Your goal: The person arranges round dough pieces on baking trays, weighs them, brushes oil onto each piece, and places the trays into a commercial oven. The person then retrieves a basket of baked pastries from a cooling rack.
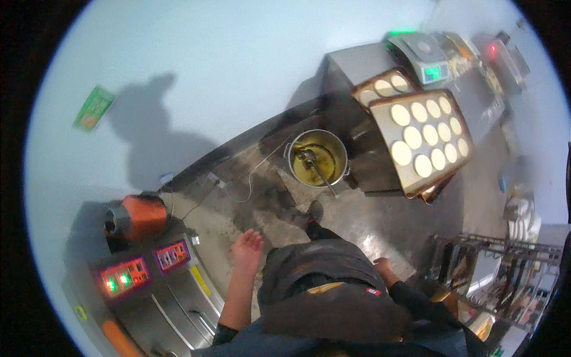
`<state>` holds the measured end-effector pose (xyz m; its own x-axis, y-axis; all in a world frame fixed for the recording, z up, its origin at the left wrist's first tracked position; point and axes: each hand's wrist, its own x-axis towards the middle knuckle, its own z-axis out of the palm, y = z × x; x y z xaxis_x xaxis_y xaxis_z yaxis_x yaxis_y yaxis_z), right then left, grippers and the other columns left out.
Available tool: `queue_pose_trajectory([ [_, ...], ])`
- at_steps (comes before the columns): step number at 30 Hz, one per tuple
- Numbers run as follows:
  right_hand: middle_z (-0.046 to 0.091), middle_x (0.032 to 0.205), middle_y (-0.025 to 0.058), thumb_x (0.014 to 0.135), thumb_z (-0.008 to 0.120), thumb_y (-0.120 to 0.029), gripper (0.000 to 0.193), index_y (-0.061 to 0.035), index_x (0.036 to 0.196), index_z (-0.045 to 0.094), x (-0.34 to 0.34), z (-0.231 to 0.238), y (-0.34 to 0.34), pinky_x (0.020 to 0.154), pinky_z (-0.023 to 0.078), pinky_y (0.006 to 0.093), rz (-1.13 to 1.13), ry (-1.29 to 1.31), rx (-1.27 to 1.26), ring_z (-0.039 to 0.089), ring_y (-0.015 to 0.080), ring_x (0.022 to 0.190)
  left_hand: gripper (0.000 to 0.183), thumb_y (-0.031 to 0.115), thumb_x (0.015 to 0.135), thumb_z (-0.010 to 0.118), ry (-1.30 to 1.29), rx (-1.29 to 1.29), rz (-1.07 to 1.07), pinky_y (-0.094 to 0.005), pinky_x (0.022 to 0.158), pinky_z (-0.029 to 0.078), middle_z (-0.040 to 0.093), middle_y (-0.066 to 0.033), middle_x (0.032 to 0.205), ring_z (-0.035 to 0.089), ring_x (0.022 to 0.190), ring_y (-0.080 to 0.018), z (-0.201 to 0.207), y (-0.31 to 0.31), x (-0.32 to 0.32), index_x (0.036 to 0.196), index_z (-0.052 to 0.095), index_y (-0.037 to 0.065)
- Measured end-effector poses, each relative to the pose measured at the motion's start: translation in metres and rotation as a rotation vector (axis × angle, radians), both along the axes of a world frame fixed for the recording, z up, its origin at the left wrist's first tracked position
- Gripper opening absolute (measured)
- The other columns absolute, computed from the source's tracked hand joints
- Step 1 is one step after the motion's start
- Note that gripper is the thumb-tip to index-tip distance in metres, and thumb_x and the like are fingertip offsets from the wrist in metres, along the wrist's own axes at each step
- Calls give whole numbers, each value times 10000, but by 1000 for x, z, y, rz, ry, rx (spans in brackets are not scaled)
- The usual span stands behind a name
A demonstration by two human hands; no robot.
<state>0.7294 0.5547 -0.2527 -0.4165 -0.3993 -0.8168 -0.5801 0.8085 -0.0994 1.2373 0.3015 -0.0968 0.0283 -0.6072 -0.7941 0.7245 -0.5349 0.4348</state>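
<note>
My left hand (247, 245) hangs over the floor left of my dark apron, palm partly up, fingers loosely stretched and nothing in them. On the other side of the apron is my right hand (385, 269), smaller in view, its fingers loosely extended and holding nothing visible. Both hands are apart from any object. Ahead on the floor stands a large metal pot (301, 176) with yellowish liquid inside. A ladle-like utensil (324, 177) rests in it, its handle over the near rim. To the pot's right, a baking tray (386, 128) carries several pale round dough discs.
A second tray (358, 95) of discs lies behind the first. Beyond is a scale (423, 50) with a green display. A metal machine with lit panels (124, 278) stands at left, beside an orange cylindrical device (147, 216). A cable (252, 178) crosses the floor. A wire rack (511, 250) stands right.
</note>
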Motion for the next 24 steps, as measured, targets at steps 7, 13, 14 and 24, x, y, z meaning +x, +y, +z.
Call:
queue_pose_trajectory([
  [7, 727, 1097, 151, 754, 695, -21, 338, -21, 1089, 743, -21, 45, 45, 831, 569, 376, -692, 153, -352, 708, 256, 967, 320, 292, 992, 593, 85, -9, -644, -362, 924, 526, 694, -111, 1120, 654, 1011, -222, 18, -116, -172, 1178, 642, 37],
  [13, 727, 889, 62, 916, 705, -180, 180, -24, 1007, 717, 35, 42, 169, 602, 529, 337, -1234, -37, -411, 671, 169, 697, 355, 334, 998, 580, -74, -91, -984, -364, 923, 526, 689, -99, 1123, 652, 1021, -212, 2, -148, -268, 1192, 638, 43],
  [14, 730, 899, 68, 946, 681, -220, 207, -20, 990, 712, 54, 41, 189, 591, 523, 342, -1287, -179, -480, 678, 167, 694, 357, 339, 1002, 567, -103, -107, -1027, -363, 909, 527, 695, -98, 1113, 655, 1013, -207, 1, -141, -279, 1189, 637, 43],
  [24, 771, 972, 128, 908, 716, -301, 382, 2, 1140, 740, 38, -11, 312, 768, 575, 409, -1183, -10, -205, 715, 248, 842, 266, 285, 1009, 611, -201, -143, -1616, -315, 816, 558, 736, -81, 1021, 693, 869, -171, -28, 5, -487, 1124, 680, 55],
])
